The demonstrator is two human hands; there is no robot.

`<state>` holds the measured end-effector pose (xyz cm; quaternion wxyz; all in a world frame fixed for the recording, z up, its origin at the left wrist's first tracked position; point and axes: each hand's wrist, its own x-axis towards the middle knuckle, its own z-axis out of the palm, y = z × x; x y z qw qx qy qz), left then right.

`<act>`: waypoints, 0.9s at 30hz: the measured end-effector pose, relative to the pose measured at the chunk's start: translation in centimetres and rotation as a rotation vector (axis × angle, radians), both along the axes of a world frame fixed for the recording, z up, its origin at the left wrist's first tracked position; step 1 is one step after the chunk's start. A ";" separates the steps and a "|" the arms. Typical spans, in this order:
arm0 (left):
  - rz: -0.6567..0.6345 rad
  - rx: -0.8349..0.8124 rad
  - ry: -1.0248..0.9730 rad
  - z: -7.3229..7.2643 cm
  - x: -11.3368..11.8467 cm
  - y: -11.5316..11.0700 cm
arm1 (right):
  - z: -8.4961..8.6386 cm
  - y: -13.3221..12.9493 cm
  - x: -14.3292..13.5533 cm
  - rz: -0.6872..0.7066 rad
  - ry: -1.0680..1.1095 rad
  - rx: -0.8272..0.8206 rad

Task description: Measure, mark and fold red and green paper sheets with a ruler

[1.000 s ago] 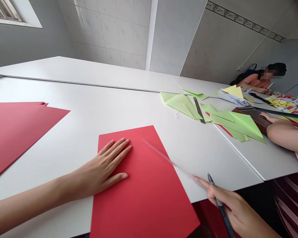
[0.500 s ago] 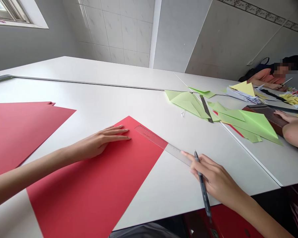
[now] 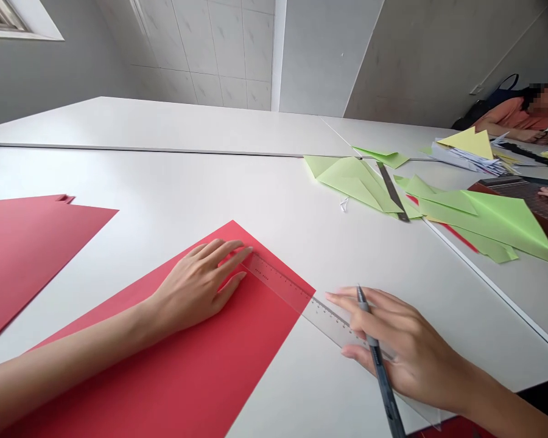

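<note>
One clear ruler (image 3: 322, 316) across red paper (image 3: 201, 371)

Paper at seven o'clock, ruler at five. Left hand (image 3: 201, 277), at eight, rests unclenched on paper by ruler's end. Right hand (image 3: 399, 340), at four, grips a pen (image 3: 378, 359) over the ruler.

Bare hands (image 3: 200, 277), bare forearms (image 3: 105, 340), seemingly short fingernails (image 3: 242, 275)

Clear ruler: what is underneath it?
Under the clear ruler, the red sheet shows near the left hand, white table farther right. What the right hand covers there cannot be seen.
</note>
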<state>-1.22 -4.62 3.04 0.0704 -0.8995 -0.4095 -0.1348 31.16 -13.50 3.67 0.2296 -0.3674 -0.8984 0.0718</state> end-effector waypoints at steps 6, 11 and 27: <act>-0.036 -0.007 -0.088 -0.3 -0.7 -0.2 | -0.9 4.0 -2.1 0.216 -0.049 -0.132; -0.059 -0.035 -0.086 -0.4 -0.9 -0.6 | -1.5 4.4 -2.5 0.179 -0.001 -0.136; -0.072 -0.099 -0.092 -0.4 -0.7 -0.4 | -1.9 4.4 -2.7 0.108 -0.010 -0.132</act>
